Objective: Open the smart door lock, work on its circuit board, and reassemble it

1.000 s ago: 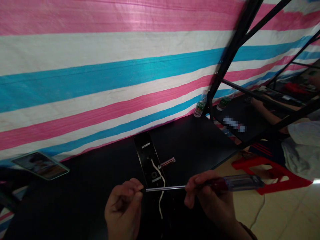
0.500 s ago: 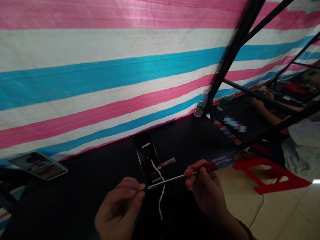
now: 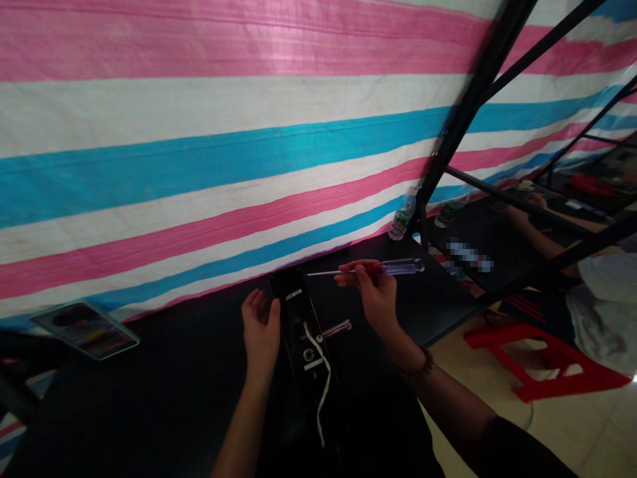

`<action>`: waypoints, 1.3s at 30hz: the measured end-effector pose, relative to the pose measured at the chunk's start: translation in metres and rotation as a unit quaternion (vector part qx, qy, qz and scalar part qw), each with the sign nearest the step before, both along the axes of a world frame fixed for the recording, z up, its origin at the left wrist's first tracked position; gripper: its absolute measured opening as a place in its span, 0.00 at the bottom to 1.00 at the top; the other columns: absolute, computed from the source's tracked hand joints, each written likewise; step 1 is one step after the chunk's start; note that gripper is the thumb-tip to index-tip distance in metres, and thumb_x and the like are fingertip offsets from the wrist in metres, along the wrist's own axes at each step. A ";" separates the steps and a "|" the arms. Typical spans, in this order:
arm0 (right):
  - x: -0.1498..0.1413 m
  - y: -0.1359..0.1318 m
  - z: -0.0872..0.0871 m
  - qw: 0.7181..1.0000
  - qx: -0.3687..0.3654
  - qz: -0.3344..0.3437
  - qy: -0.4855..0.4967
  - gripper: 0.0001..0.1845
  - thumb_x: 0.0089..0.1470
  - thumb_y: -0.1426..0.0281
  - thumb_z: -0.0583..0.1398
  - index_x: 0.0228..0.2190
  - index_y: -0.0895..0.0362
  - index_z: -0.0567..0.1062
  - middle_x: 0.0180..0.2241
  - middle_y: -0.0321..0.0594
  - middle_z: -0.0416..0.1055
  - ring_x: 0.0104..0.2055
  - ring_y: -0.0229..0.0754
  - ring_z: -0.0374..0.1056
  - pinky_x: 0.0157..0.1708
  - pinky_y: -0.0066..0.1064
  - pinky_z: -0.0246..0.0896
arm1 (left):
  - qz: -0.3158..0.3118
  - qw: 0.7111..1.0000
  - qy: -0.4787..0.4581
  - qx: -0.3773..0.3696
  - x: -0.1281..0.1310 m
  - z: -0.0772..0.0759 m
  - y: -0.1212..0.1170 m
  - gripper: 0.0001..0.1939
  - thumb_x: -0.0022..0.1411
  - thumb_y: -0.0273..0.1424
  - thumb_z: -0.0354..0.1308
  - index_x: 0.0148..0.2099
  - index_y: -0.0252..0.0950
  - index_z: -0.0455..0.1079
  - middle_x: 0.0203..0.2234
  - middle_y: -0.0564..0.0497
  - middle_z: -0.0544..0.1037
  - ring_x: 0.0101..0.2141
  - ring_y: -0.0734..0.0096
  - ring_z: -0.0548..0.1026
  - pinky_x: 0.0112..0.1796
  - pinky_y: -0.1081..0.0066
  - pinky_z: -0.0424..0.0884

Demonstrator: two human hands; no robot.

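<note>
My right hand [image 3: 373, 292] grips a screwdriver [image 3: 401, 267] with a clear and red handle. Its thin shaft points left, above the far end of a long black panel [image 3: 293, 307]. Beside that panel's left edge is my left hand [image 3: 263, 325], thumb and fingers apart, with nothing visible in it. Whether it touches the edge I cannot tell. A white cable [image 3: 326, 372] runs out of a hole in the panel and along its face toward me. From the right side a shiny metal handle [image 3: 338, 328] sticks out. The panel's near end is lost in shadow.
The black table [image 3: 189, 358] backs onto a striped sheet. A phone [image 3: 87, 330] leans at the left; a water bottle [image 3: 401, 219] stands at the back right by a black metal frame [image 3: 460, 113]. Further right are a red stool [image 3: 547, 362] and another person's arm [image 3: 535, 232].
Both hands have moved apart and toward the far end of the panel. The left fingers have let go of the screwdriver-tip area and spread. The right hand still carries the screwdriver.
</note>
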State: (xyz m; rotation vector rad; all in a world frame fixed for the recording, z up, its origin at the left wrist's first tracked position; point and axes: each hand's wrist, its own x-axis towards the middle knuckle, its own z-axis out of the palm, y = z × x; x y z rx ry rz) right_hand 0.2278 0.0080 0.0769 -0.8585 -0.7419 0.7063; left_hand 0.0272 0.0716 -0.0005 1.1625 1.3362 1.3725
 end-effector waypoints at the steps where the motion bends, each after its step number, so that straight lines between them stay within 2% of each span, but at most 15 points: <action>1: -0.001 0.010 -0.002 1.000 -0.005 0.003 -0.018 0.14 0.57 0.56 0.67 0.34 0.55 0.77 0.33 0.39 0.81 0.30 0.43 0.80 0.32 0.34 0.79 | -0.015 0.999 -0.020 -0.036 0.006 -0.006 0.006 0.28 0.59 0.39 0.66 0.59 0.41 0.63 0.55 0.40 0.74 0.52 0.59 0.76 0.51 0.59 0.74; 4: -0.007 0.030 -0.004 0.999 -0.005 0.007 -0.048 0.16 0.56 0.55 0.67 0.33 0.55 0.77 0.32 0.39 0.81 0.29 0.43 0.79 0.31 0.35 0.79 | -0.048 0.992 -0.059 -0.098 0.020 -0.013 0.011 0.30 0.61 0.40 0.64 0.63 0.41 0.62 0.47 0.42 0.78 0.38 0.63 0.81 0.37 0.65 0.79; 7: -0.011 0.038 -0.006 0.998 0.000 0.010 -0.057 0.17 0.56 0.54 0.66 0.33 0.55 0.77 0.32 0.39 0.81 0.29 0.44 0.80 0.31 0.34 0.78 | -0.043 0.994 -0.058 -0.087 0.022 -0.015 0.009 0.32 0.61 0.42 0.64 0.64 0.39 0.62 0.43 0.43 0.79 0.34 0.65 0.80 0.31 0.69 0.77; 14: -0.011 0.042 -0.006 0.996 -0.015 0.011 -0.092 0.16 0.58 0.54 0.65 0.32 0.55 0.77 0.31 0.39 0.81 0.29 0.43 0.80 0.29 0.31 0.77 | -0.050 0.996 -0.047 -0.055 0.019 -0.026 0.010 0.33 0.61 0.45 0.63 0.64 0.38 0.61 0.42 0.44 0.79 0.36 0.65 0.81 0.33 0.68 0.78; 22: -0.009 0.050 0.000 0.987 -0.035 0.023 -0.155 0.18 0.59 0.53 0.63 0.33 0.56 0.77 0.30 0.41 0.81 0.29 0.44 0.80 0.28 0.32 0.77 | -0.049 0.996 -0.054 -0.054 0.021 -0.021 0.007 0.32 0.62 0.43 0.63 0.63 0.38 0.62 0.40 0.45 0.79 0.36 0.64 0.81 0.32 0.70 0.77; 30: -0.015 0.081 0.017 0.953 -0.020 0.103 -0.284 0.12 0.60 0.58 0.62 0.34 0.54 0.75 0.28 0.37 0.79 0.28 0.42 0.79 0.27 0.31 0.76 | -0.063 0.994 -0.066 -0.057 0.019 -0.024 0.007 0.33 0.61 0.44 0.63 0.64 0.39 0.62 0.44 0.43 0.79 0.39 0.61 0.81 0.36 0.66 0.79; 34: -0.024 0.094 0.020 0.961 -0.028 0.130 -0.243 0.12 0.58 0.58 0.63 0.33 0.54 0.73 0.28 0.36 0.78 0.27 0.41 0.79 0.26 0.30 0.75 | -0.075 0.994 -0.069 -0.040 0.018 -0.025 0.001 0.33 0.62 0.43 0.63 0.66 0.40 0.61 0.52 0.41 0.77 0.46 0.58 0.80 0.42 0.64 0.79; 39: -0.027 0.090 0.018 0.972 -0.009 0.102 -0.210 0.16 0.57 0.54 0.63 0.33 0.54 0.75 0.25 0.35 0.78 0.25 0.41 0.78 0.28 0.31 0.76 | -0.077 0.994 -0.071 -0.024 0.017 -0.029 -0.004 0.33 0.64 0.43 0.62 0.67 0.41 0.60 0.55 0.40 0.76 0.51 0.56 0.78 0.48 0.60 0.78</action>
